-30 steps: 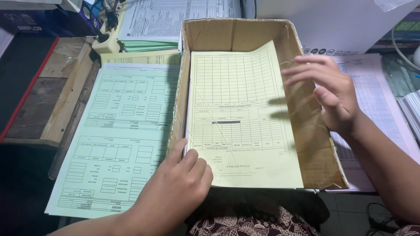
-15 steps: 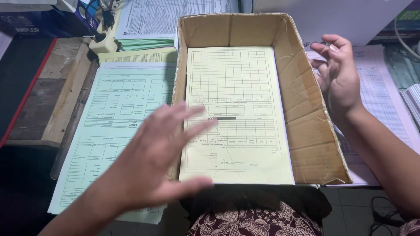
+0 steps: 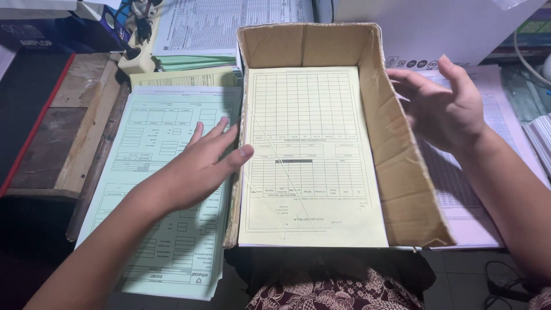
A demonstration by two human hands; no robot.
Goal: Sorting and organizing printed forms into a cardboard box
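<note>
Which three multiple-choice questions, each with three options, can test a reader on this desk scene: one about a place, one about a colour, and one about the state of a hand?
1. Where does the yellow form lie?
A. on the wooden board
B. inside the cardboard box
C. on the white carton

2. What colour is the stack under the left hand?
A. pale green
B. red
C. black

3. How is the right hand?
A. gripping a pen
B. closed in a fist
C. open, holding nothing

Key:
1 B: the yellow form covers the floor of the cardboard box.
2 A: the left hand rests on the pale green stack.
3 C: the right hand has its fingers spread.
</note>
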